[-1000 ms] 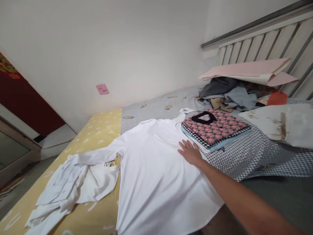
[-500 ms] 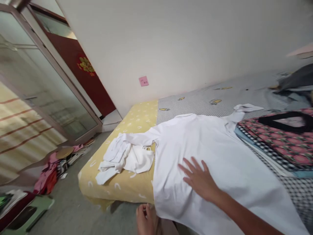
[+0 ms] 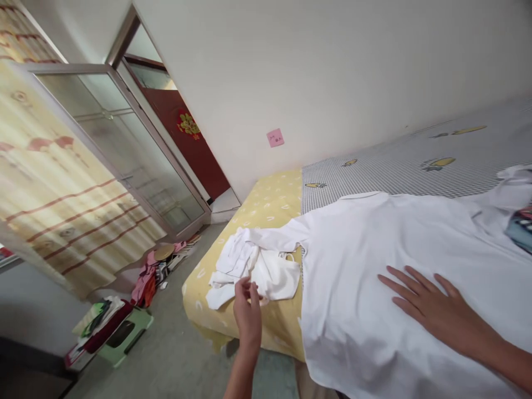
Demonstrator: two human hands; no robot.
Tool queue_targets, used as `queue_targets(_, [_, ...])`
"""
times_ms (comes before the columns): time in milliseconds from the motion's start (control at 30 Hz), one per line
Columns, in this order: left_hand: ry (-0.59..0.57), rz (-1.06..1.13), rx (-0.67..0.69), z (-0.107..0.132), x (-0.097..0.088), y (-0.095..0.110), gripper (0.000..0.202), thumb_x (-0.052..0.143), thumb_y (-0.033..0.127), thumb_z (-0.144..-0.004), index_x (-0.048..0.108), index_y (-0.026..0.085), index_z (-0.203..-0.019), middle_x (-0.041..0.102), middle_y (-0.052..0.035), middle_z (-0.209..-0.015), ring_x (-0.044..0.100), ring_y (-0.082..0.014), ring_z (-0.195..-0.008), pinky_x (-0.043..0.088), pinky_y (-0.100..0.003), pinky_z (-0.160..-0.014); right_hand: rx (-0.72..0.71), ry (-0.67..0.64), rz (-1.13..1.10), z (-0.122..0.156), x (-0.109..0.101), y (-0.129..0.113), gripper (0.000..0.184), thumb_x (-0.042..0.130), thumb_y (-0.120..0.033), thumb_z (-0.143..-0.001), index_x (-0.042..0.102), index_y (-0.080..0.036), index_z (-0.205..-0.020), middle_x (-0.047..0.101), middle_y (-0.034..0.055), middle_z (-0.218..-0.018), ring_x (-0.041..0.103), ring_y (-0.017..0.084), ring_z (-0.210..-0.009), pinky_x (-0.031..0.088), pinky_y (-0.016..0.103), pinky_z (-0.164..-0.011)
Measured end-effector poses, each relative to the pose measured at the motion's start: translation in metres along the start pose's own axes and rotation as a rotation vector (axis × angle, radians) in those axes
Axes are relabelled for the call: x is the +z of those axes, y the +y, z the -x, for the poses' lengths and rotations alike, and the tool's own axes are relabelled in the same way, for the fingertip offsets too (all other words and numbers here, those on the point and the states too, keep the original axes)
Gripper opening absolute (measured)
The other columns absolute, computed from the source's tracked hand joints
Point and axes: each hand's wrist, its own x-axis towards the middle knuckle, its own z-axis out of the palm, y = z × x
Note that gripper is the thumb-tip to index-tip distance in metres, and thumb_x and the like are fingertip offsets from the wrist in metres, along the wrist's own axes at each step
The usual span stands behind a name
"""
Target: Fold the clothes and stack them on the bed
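Note:
A white collared shirt (image 3: pixel 353 260) lies spread over the bed with its lower edge hanging over the front. My right hand (image 3: pixel 449 313) rests flat on the shirt's body, fingers spread. My left hand (image 3: pixel 248 310) is raised at the bed's edge, its fingers loosely curled with gaps between them and nothing visible in them. Just beyond it sits a crumpled pile of white clothes (image 3: pixel 276 274), partly covered by that hand. The shirt's left sleeve (image 3: pixel 276 238) reaches over to this pile.
The bed has a yellow cover (image 3: pixel 272 194) and a grey checked sheet (image 3: pixel 399 177). A green stool (image 3: pixel 133 332) with folded things beside it stands on the floor at left. Farther back, pink and red cloths (image 3: pixel 145 280) lie near a glass door (image 3: pixel 128 149). Dark patterned clothes (image 3: pixel 521 230) show at far right.
My left hand has risen from below the bed's edge to beside the white pile. The view has turned left; my right hand stays flat on the shirt.

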Motion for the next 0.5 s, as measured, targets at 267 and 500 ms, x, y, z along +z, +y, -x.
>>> queue_targets(267, [-0.023,0.216,-0.423,-0.099,0.057,0.028,0.023,0.075,0.033,-0.081,0.061,0.017,-0.074,0.060,0.0021,-0.065,0.043,-0.0048,-0.044,0.049,-0.025,-0.052,-0.087,0.163,0.000,0.006,0.006,-0.007,0.062,0.042,-0.055,-0.094,0.028,-0.059,-0.155,0.057,-0.0053,-0.149,0.049,0.034,-0.138,0.029,0.063,-0.111])
queue_targets(500, [0.065,0.157,-0.382,-0.132,0.094,0.041,0.024,0.063,0.040,-0.096,0.065,0.017,-0.099,0.065,0.0005,-0.085,0.058,-0.0093,-0.065,0.053,-0.025,-0.058,-0.115,0.208,0.113,0.003,0.005,-0.007,0.054,0.043,-0.050,-0.099,0.041,-0.052,-0.153,0.058,-0.0070,-0.149,0.053,0.033,-0.134,0.027,0.058,-0.111])
